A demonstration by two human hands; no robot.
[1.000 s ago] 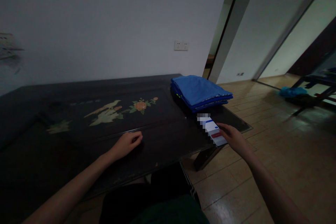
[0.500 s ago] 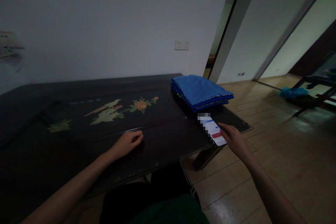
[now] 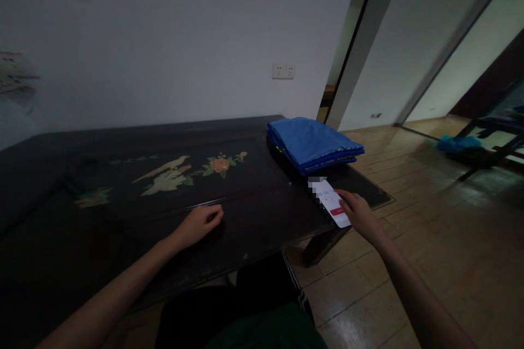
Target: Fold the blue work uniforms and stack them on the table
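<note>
My left hand rests on the dark tabletop, its fingers curled into a loose fist with nothing visible inside. A smartphone with a lit white screen lies at the table's right front corner, part of it blurred out by pixels. Over the phone's right side is my right hand, fingers stretched toward the screen; whether a fingertip touches the glass I cannot tell. A red button and faint grey digits show on the display. Just behind the phone sits a stack of folded blue cloth.
The dark lacquered table bears an inlaid bird and flower picture. A white wall with a socket stands behind it. Tiled floor lies to the right, with a light-blue bundle farther off.
The phone's screen has switched from a page with blue marks to one with grey digits. My right hand has shifted slightly left over the phone; my left hand stays put.
</note>
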